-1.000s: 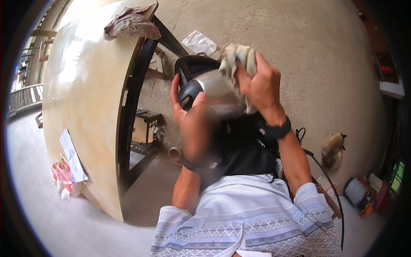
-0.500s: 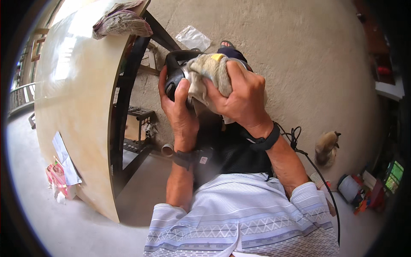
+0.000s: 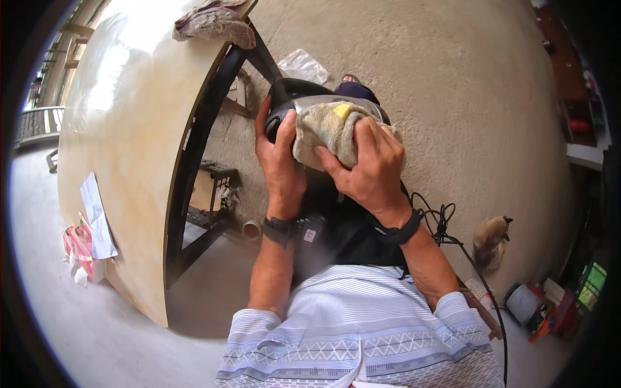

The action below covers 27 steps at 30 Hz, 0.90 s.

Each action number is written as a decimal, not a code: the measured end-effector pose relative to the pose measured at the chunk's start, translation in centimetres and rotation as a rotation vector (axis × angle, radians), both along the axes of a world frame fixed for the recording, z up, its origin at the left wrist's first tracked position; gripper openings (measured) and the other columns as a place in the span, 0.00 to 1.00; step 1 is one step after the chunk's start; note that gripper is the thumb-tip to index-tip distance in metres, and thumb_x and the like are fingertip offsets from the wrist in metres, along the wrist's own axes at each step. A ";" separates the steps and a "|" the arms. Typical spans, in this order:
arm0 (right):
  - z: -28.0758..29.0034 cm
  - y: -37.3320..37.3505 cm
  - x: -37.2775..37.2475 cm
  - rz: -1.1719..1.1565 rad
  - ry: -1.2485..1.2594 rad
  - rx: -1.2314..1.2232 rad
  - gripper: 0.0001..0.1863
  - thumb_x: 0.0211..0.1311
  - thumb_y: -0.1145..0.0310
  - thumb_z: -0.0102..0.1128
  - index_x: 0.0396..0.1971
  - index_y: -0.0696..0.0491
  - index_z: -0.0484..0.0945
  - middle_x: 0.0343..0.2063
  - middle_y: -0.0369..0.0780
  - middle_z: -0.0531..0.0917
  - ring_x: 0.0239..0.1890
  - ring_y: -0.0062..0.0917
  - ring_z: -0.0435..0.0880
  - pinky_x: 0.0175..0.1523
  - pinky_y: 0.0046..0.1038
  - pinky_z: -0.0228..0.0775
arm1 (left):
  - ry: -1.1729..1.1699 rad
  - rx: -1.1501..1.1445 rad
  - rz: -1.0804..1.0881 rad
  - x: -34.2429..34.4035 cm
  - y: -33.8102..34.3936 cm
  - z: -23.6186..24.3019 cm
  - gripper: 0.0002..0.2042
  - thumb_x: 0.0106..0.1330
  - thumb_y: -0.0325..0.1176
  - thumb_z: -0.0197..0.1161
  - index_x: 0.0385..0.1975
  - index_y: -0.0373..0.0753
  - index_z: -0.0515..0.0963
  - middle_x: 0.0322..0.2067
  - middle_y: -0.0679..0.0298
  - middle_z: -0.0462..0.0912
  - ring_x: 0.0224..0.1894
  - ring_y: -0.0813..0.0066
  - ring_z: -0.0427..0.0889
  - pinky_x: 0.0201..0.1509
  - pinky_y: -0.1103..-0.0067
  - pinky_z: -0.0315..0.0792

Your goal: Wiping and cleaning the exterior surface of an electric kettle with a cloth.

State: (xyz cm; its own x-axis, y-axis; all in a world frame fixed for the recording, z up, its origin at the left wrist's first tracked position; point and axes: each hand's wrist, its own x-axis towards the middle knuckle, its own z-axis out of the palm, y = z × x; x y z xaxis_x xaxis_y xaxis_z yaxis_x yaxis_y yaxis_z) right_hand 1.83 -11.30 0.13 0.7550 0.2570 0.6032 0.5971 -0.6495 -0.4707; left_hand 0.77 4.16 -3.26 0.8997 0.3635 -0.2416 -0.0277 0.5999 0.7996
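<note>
In front of my body is a rounded object with a black handle-like part and a silvery-grey body [image 3: 317,101]; its exact kind is partly hidden. My left hand [image 3: 282,168] is closed around its black side, the thumb up along the near edge. My right hand [image 3: 372,165] pinches a folded beige cloth [image 3: 323,129] with a yellow patch, fingers curled over its right side. The cloth lies against the near face of the object and covers much of it. Both wrists wear black bands.
At left stands a glossy beige table [image 3: 129,168] on dark legs, bearing a crumpled rag [image 3: 213,26], folded paper [image 3: 97,216] and a pink packet [image 3: 77,246]. A clear plastic bag [image 3: 303,66] lies on the floor. To the right are a black cable [image 3: 442,226] and a cat [image 3: 491,242].
My right hand has slid the cloth downward over the object, baring more of its silvery top. My left hand keeps its hold. The view has shifted slightly.
</note>
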 end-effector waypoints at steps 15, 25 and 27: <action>1.3 -0.4 4.9 0.179 0.247 -0.079 0.39 0.46 0.53 0.87 0.51 0.60 0.76 0.45 0.47 0.78 0.46 0.48 0.85 0.50 0.44 0.80 | -0.002 0.017 -0.052 1.5 0.7 0.4 0.31 0.73 0.35 0.69 0.73 0.34 0.68 0.59 0.56 0.82 0.57 0.71 0.83 0.64 0.74 0.77; 0.0 0.2 8.6 -0.167 0.449 -0.097 0.25 0.64 0.51 0.77 0.39 0.61 0.80 0.32 0.53 0.87 0.33 0.51 0.89 0.41 0.47 0.81 | 0.049 0.039 -0.041 1.2 0.5 1.1 0.37 0.68 0.37 0.75 0.74 0.31 0.67 0.57 0.57 0.82 0.55 0.72 0.82 0.66 0.74 0.75; -0.1 -0.6 9.0 -0.097 0.522 0.033 0.26 0.64 0.50 0.77 0.36 0.61 0.80 0.30 0.52 0.87 0.32 0.50 0.89 0.41 0.46 0.82 | 0.044 0.062 -0.024 1.0 0.3 1.0 0.37 0.68 0.37 0.75 0.73 0.31 0.67 0.56 0.57 0.83 0.55 0.72 0.82 0.66 0.75 0.75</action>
